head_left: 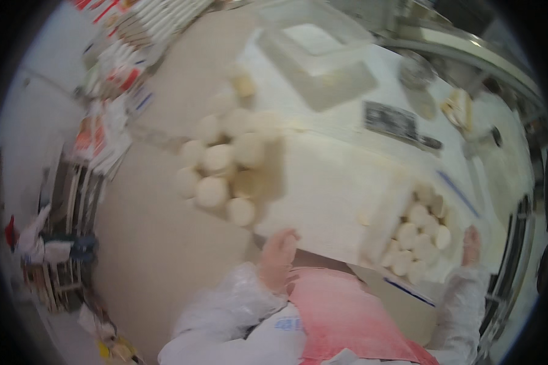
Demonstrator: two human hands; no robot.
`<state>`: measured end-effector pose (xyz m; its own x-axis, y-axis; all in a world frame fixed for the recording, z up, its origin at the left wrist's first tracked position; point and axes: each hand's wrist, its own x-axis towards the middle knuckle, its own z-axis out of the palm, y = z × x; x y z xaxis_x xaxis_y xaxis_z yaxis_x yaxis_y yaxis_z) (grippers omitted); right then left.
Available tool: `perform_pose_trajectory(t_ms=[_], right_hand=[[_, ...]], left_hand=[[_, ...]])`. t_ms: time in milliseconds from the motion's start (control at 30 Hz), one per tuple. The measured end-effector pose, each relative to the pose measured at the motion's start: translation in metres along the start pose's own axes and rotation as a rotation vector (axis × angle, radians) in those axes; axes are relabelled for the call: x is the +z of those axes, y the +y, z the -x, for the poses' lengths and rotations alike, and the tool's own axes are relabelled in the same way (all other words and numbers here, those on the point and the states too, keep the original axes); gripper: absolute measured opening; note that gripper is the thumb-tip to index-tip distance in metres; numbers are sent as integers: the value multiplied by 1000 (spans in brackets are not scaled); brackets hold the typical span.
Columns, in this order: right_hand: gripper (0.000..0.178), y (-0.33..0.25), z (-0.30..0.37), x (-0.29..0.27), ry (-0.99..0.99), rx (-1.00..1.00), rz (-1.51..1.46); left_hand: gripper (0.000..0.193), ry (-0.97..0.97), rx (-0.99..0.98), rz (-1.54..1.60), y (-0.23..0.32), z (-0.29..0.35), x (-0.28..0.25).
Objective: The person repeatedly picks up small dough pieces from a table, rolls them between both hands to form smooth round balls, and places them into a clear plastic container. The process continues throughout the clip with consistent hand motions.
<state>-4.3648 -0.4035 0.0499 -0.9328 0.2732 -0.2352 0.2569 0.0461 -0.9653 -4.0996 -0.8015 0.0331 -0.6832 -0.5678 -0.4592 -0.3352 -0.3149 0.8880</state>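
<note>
My left hand [278, 258] is at the near edge of a pale, flour-dusted work surface [323, 194], just in front of the apron. Its fingers are blurred, and whether they grip anything is unclear. To the right, my right hand [471, 245] is beside a cluster of small pale dough pieces [417, 234] in a heap near the front right; blur hides its fingers too. A second group of larger round dough pieces [219, 159] lies on the left side of the surface, some stacked on others.
A translucent plastic tub [323, 42] stands at the far side. Nearby are a dark rectangular blade with a handle [389, 120], a clear round container [416, 71] and a blue strip [458, 193]. Red-and-white bags [94, 137] are at the left; farther off, a person [49, 243] is by racks.
</note>
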Motion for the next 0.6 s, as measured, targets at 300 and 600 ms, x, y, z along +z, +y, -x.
perform_pose_trajectory(t_ms=[300,600], right_hand=[[39,22,282,422,-1289,-334,591],[52,36,313,424,-1096,-1161,255]], left_hand=[[35,472,265,264,-25,-40,-150],[32,145,532,-296,-32,-58,-171]])
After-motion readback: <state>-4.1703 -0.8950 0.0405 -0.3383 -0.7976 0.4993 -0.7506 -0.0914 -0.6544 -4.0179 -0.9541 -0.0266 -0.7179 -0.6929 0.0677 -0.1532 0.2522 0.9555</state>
